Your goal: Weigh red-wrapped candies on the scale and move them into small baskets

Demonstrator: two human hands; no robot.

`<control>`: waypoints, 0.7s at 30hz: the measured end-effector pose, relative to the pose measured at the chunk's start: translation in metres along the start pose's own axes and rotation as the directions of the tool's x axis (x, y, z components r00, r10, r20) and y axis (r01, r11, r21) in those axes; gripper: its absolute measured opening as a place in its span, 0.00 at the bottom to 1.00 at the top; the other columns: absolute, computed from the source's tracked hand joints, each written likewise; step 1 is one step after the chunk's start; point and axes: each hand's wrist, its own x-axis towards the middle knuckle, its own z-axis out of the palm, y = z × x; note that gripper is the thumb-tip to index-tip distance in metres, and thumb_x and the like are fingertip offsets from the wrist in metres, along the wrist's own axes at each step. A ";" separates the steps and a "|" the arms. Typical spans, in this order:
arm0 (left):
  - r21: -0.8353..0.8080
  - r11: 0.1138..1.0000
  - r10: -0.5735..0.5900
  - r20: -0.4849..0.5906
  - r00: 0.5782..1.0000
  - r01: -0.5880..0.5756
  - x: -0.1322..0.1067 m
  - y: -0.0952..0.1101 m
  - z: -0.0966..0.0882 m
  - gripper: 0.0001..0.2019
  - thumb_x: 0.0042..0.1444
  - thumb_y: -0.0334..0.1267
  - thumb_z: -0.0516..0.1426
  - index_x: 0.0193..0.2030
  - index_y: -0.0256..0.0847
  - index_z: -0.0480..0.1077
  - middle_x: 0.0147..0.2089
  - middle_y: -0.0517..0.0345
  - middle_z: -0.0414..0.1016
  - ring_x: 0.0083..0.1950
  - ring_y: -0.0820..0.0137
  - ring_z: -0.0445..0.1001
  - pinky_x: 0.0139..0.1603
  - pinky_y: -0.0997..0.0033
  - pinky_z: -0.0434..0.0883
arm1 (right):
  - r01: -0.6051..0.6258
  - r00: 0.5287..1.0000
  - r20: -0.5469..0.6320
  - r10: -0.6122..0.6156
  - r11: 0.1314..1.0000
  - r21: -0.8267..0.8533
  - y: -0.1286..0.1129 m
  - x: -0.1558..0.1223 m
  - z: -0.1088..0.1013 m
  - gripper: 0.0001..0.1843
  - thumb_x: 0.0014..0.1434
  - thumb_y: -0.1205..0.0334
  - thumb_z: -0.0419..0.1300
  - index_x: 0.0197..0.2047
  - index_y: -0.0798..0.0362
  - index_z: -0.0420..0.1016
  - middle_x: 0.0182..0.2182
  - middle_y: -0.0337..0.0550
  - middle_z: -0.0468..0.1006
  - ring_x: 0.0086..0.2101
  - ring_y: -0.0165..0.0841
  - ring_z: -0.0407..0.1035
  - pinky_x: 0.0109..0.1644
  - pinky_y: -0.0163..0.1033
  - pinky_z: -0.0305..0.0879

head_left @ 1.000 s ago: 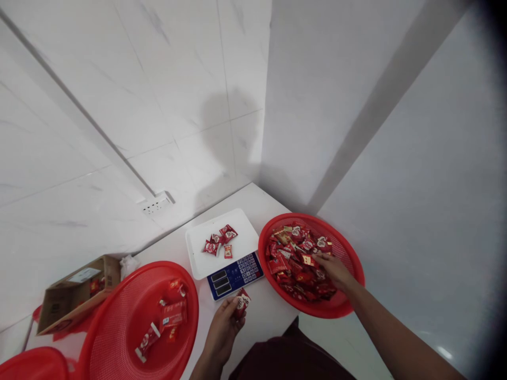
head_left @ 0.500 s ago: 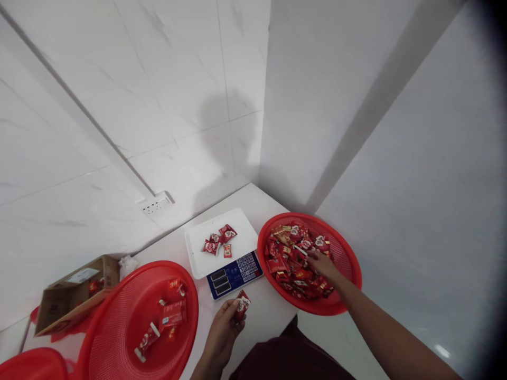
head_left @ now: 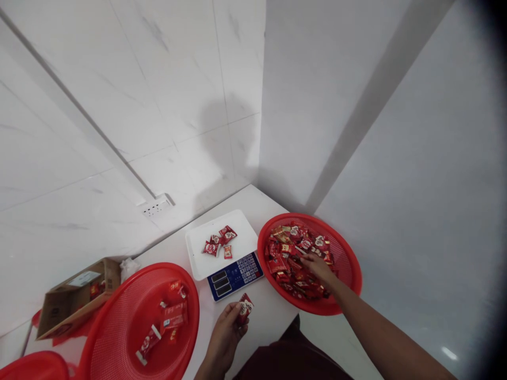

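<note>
My left hand is closed around a small red snack packet with white lettering, held just in front of the scale. My right hand reaches into a red plastic basket at the right, its fingers pressed together among red and gold snack packets. Whatever those fingertips grip cannot be made out. Between the hands stands a digital scale with a blue keypad panel. On its white tray lie several small red packets.
Another red basket, with a few packets inside, stands at the left. Behind it is an open cardboard box. Part of a further red basket shows at the lower left. A wall socket sits above the table.
My right hand has shifted slightly left among the packets in the basket. The left hand still holds its packet, now slightly farther right and turned a little.
</note>
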 end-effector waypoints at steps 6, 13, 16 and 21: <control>0.014 1.000 -0.007 0.010 1.000 0.007 0.001 -0.001 -0.002 0.18 0.39 0.46 0.64 0.35 0.41 0.67 0.31 0.63 0.73 0.29 0.77 0.70 0.32 0.77 0.62 | -0.079 0.997 0.011 0.079 0.963 0.259 -0.007 -0.011 -0.013 0.05 0.49 0.63 0.58 0.32 0.49 0.66 0.32 0.40 0.78 0.37 0.34 0.73 0.39 0.37 0.70; 0.036 0.999 -0.011 0.013 1.000 0.010 0.001 -0.001 0.004 0.19 0.38 0.46 0.64 0.37 0.42 0.68 0.29 0.63 0.73 0.28 0.77 0.69 0.30 0.78 0.61 | -0.211 0.977 0.104 0.184 0.810 0.548 -0.026 -0.019 -0.032 0.07 0.50 0.68 0.60 0.30 0.49 0.64 0.30 0.40 0.79 0.36 0.33 0.74 0.37 0.34 0.71; 0.039 0.999 -0.017 0.022 1.000 0.016 0.001 -0.002 0.005 0.19 0.38 0.46 0.65 0.37 0.42 0.68 0.30 0.63 0.73 0.28 0.77 0.69 0.30 0.77 0.61 | -0.201 0.977 0.163 0.138 0.848 0.491 -0.033 -0.020 -0.039 0.05 0.51 0.65 0.59 0.34 0.50 0.67 0.36 0.43 0.79 0.41 0.34 0.73 0.42 0.36 0.70; 0.048 0.998 -0.037 0.013 0.999 0.036 0.002 -0.002 0.005 0.21 0.35 0.47 0.65 0.37 0.42 0.67 0.31 0.63 0.73 0.28 0.77 0.69 0.31 0.77 0.61 | -0.050 0.989 0.137 0.062 0.995 -0.091 -0.021 -0.015 -0.041 0.14 0.49 0.59 0.60 0.41 0.52 0.72 0.48 0.48 0.74 0.46 0.39 0.69 0.46 0.41 0.67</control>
